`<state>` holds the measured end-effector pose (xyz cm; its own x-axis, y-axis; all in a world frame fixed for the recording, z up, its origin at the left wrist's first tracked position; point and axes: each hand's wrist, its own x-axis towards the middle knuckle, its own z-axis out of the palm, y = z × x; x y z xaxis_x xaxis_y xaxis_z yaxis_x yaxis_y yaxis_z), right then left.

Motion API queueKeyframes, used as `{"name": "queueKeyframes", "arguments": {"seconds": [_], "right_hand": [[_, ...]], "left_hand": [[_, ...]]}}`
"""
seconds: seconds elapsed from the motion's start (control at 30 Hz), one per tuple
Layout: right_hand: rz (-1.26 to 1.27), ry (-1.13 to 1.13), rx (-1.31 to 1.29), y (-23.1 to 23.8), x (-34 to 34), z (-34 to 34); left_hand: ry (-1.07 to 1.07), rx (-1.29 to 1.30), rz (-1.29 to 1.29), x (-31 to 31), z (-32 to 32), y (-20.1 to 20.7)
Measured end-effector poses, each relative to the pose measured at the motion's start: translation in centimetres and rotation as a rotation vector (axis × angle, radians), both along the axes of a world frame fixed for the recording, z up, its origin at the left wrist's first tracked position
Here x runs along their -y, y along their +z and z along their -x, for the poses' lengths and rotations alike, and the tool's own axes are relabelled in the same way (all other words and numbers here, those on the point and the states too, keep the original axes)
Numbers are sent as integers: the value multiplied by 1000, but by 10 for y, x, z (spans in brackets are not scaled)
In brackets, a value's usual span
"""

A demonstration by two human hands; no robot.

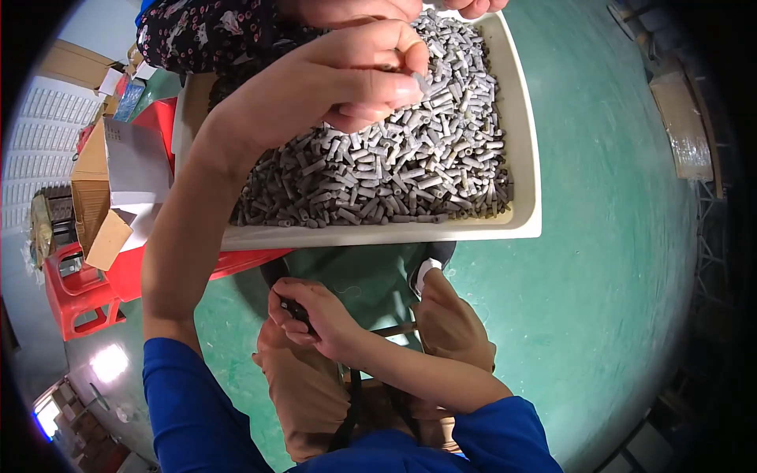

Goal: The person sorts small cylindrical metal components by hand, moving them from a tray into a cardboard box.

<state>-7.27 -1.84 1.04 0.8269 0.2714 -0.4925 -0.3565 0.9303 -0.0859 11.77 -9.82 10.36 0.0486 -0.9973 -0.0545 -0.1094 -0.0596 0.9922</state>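
From my distant post I see, widest of all, the green floor (599,197). Above it is the big cream tray (530,173), which carries a heap of small grey tubular pieces (386,177). Just beside its left side is an opened carton (140,158), and farther left, a red stool (83,296). Across the tray, a co-worker shows a dark patterned sleeve (205,35). My left hand (351,83) is above the heap, and its thumb and finger are pinching one grey piece (423,82). My right hand (319,315) is lower, outside the tray and above the lap; its fingers are curled around a dark object (295,312), mostly hidden, so I cannot tell its kind.
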Motion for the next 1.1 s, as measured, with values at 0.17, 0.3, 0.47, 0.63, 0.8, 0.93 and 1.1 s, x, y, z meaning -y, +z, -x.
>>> {"name": "queueKeyframes", "arguments": {"seconds": [0.17,0.3,0.47,0.63,0.8,0.93,1.1], "right_hand": [[-22,-1,6,-2,-1,0],[-15,7,12,-3,-3,-1],[-20,0,17,-3,-2,-1],[-28,7,-5,-2,-1,-1],[-30,9,24,-7,-3,1],[-5,7,15,-4,-3,0],[-8,7,10,-3,-1,-1]], "left_hand": [[18,-603,16,0,-1,6],[-43,-29,153,5,-16,-14],[43,723,104,1,3,-1],[61,739,102,4,-2,-23],[-101,-337,-85,1,-15,10],[-48,-334,-67,3,-5,10],[33,665,86,1,8,-8]]}}
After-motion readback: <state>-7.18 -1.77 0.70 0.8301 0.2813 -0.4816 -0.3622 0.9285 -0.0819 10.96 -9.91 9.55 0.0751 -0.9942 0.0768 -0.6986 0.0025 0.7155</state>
